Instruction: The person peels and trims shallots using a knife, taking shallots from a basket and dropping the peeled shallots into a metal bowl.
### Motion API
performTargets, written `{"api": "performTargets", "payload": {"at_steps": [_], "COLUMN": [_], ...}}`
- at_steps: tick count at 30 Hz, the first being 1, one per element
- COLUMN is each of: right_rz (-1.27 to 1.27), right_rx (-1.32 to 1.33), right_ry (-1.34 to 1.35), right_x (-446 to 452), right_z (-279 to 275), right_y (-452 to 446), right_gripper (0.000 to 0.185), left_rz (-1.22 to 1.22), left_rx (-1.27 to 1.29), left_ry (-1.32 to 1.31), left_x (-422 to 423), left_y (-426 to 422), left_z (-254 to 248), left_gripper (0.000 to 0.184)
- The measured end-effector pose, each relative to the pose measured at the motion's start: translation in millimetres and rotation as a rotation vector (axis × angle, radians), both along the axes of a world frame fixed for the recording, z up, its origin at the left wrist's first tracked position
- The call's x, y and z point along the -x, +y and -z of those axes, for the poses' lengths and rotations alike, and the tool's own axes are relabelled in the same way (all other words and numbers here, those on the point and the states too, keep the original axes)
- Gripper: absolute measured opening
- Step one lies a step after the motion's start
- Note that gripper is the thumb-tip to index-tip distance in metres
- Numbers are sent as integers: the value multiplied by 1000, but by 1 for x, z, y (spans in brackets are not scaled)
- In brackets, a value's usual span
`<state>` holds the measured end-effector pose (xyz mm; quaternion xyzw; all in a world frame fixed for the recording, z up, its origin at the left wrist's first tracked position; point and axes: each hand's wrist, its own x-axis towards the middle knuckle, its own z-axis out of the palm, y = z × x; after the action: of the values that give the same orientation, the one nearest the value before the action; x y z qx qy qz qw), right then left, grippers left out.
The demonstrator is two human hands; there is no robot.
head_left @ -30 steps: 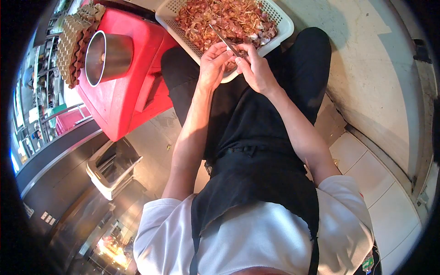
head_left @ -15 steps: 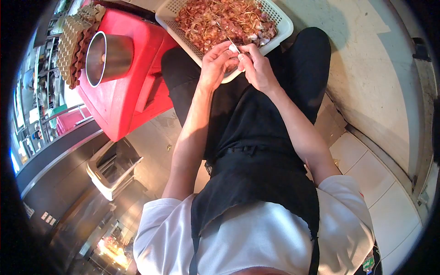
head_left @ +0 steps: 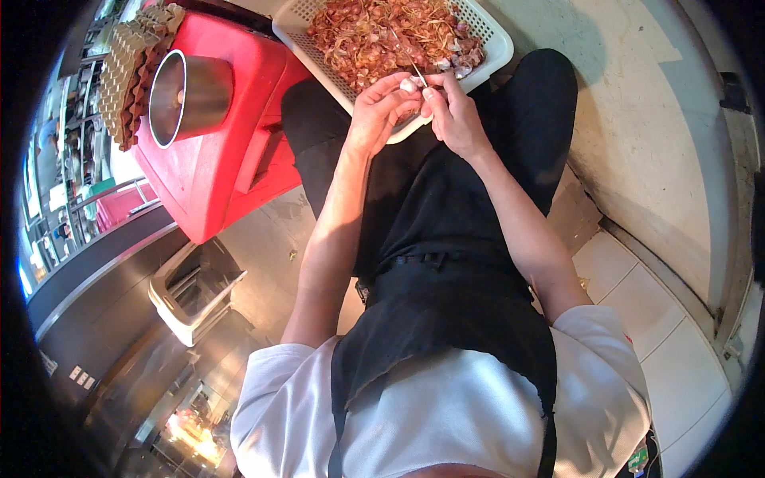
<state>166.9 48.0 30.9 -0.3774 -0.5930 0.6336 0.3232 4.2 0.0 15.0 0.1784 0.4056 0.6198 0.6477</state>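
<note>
My left hand [head_left: 378,111] is closed on a small pale shallot [head_left: 409,84], pinched between thumb and fingertips. In my right hand [head_left: 457,115] is a small knife [head_left: 419,73]; its thin blade points up and away, and the handle is mostly covered by the fingers. The knife is right beside the shallot. Both hands are over the near edge of a white perforated plastic basket [head_left: 496,57] between my knees. Reddish-brown shallots and loose skins [head_left: 374,40] fill it, with some paler, purplish pieces [head_left: 464,60] at its right side.
To my left a steel pot [head_left: 195,97] stands on a red plastic box [head_left: 239,151], with a small round item inside. Stacked egg trays [head_left: 127,76] sit behind it. A pale plastic stool [head_left: 187,307] is on the floor. A wall [head_left: 645,119] is close on my right.
Both hands have shifted slightly to the right, still together. The shallot shows more between my fingers, and the knife has moved along with my right hand.
</note>
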Motion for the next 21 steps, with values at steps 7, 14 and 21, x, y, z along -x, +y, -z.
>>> {"api": "performTargets", "payload": {"at_steps": [7,14,21], "right_rz": [9,-3,-94], "right_rx": [20,97,-69], "right_ry": [7,-56,0], "right_x": [-1,-7,-5], "right_z": [1,-4,-13], "right_y": [1,7,-1], "right_gripper": [18,25,36], "left_rz": [73,94,5], "left_rx": [-59,-81,-35], "left_ry": [-92,-139,-111], "left_x": [3,7,4], "left_y": [-2,-1,-1], "left_z": [1,6,6], "left_gripper": [33,35,29]}}
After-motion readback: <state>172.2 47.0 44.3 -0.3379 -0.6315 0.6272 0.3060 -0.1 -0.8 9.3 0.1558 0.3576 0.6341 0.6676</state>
